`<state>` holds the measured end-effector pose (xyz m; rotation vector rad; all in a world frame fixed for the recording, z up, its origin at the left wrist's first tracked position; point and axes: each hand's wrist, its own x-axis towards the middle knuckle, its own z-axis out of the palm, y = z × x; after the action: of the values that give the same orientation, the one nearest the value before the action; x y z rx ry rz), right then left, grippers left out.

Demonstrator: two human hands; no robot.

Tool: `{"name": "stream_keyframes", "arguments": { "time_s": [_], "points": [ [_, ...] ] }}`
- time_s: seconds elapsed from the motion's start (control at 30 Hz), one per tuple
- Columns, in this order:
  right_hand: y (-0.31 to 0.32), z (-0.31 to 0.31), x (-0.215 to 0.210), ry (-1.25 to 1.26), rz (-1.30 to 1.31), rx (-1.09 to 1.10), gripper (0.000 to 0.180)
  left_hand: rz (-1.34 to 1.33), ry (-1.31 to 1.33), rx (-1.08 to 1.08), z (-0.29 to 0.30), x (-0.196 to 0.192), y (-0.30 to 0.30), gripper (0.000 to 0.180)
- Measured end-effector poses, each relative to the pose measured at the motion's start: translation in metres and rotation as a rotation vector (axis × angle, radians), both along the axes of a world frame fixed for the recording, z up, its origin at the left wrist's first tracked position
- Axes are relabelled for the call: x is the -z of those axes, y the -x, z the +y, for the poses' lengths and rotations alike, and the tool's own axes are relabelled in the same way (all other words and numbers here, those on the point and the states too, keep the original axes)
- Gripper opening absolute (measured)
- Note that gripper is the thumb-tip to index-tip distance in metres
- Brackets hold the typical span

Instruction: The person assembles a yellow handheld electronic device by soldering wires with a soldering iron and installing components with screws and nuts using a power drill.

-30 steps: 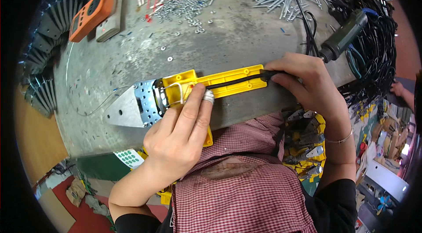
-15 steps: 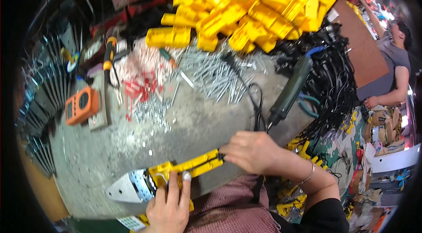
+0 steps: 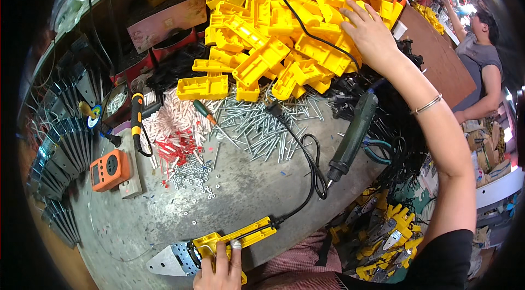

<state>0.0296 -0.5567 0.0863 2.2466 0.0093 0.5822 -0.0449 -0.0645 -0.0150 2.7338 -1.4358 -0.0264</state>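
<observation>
Near the front edge of the bench lies a yellow plastic housing half with a pointed silver metal plate at its left end. My left hand holds it down, fingers over its wide part; one fingertip has a whitish covering. A black power cord runs along the handle channel and out of its right end, up across the bench. My right hand reaches far forward, fingers spread, at the right side of a heap of yellow housing shells. Its fingertips are over the shells; I see nothing held.
A dark green electric screwdriver and blue-handled pliers lie at right. Long screws, small nuts, pale sleeves and an orange meter cover the middle and left. A co-worker is at far right.
My right hand has left the cord end of the housing and swung up and forward to the yellow heap. My left hand stays on the housing. The view has shifted.
</observation>
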Motion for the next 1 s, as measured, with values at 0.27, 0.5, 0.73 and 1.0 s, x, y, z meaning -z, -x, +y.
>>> {"name": "stream_keyframes", "arguments": {
  "time_s": [0.27,0.5,0.73,1.0],
  "points": [
    [0.035,0.024,-0.048,-0.192,-0.171,0.460,0.024,-0.114,-0.029,0.043,0.004,0.002,-0.001,0.046],
    [0.047,0.075,0.001,-1.664,-0.355,-0.152,0.029,-0.041,0.004,0.001,0.006,0.004,0.001,0.046],
    [0.098,0.253,0.088,-2.536,0.031,-0.392,0.027,-0.182,0.041,0.048,0.004,0.016,-0.006,0.052],
    [0.111,0.295,0.108,-2.196,-0.101,-0.244,0.024,-0.179,0.063,0.047,0.007,0.019,-0.001,0.046]
  ]
}}
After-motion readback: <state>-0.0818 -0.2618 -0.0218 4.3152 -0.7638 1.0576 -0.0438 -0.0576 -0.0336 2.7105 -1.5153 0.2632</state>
